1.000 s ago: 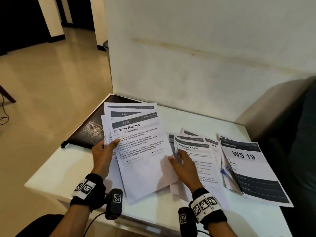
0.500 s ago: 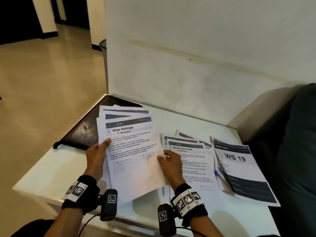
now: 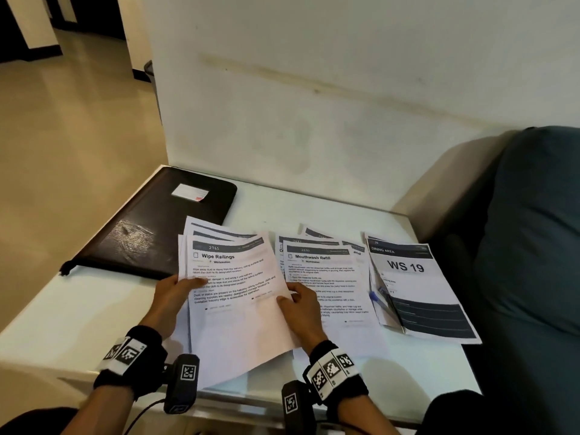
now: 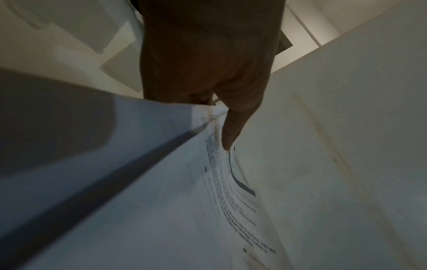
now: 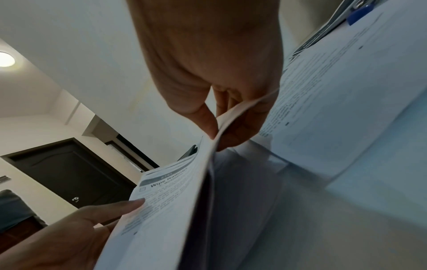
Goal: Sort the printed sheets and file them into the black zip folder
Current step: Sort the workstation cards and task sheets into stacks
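Note:
Both hands hold a fanned stack of printed sheets point(image 3: 238, 296) topped by a page headed "Wipe Railings" point(image 5: 166, 184), lifted a little above the white table point(image 3: 72, 312). My left hand point(image 3: 175, 293) grips the stack's left edge, thumb on top point(image 4: 227, 131). At the right edge my right hand point(image 3: 298, 301) pinches the stack between thumb and fingers point(image 5: 213, 131). A second pile, headed "Mouthwash Refill" point(image 3: 323, 277), lies flat to the right. The black zip folder point(image 3: 157, 227) lies closed at the table's back left.
A "WS 19" dining-area sheet point(image 3: 414, 287) with a blue-capped pen point(image 3: 381, 298) on it lies at the table's right. A white wall point(image 3: 314, 120) backs the table. A dark cushion point(image 3: 533, 246) sits to the right. Tiled floor point(image 3: 62, 152) spreads left.
The held stack has come down and toward me, uncovering the black folder. My right hand has shifted from resting by the right pile to pinching the stack's right edge.

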